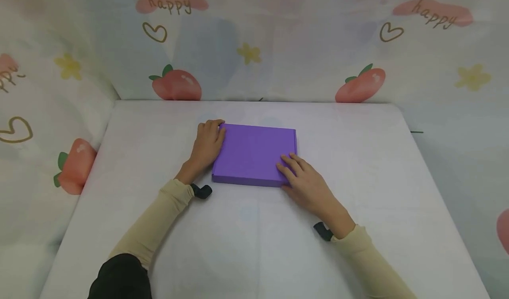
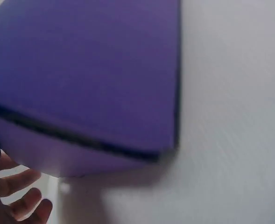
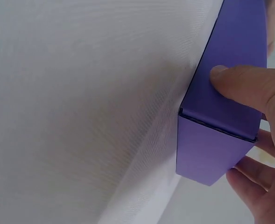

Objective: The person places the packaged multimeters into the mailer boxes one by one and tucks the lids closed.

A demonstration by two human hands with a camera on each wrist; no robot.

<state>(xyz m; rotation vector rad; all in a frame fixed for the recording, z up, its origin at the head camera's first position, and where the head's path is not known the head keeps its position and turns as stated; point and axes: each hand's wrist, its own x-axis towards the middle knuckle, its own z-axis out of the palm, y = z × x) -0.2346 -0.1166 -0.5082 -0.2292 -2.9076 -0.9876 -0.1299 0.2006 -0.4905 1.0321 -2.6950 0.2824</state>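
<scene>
A flat purple cardboard box [image 1: 254, 154] lies on the white-covered table. At its left side is my left hand [image 1: 208, 143], with the thumb along the edge and the fingers near the far left corner. In the left wrist view, the fingers of that hand [image 2: 23, 196] are loosely bent and spread beside the box [image 2: 90, 70]. My right hand [image 1: 308, 186] grips the box's near right corner. The right wrist view shows the right hand's thumb [image 3: 244, 84] pressed on one side of the box [image 3: 214, 144], with other fingers partly hidden behind it.
The white cloth [image 1: 254, 246] covers the tabletop around the box. A patterned curtain [image 1: 278, 38] with fruit, hearts and lettering hangs behind and along the sides. Each wrist carries a small black device, one [image 1: 203, 191] on the left and one [image 1: 323, 231] on the right.
</scene>
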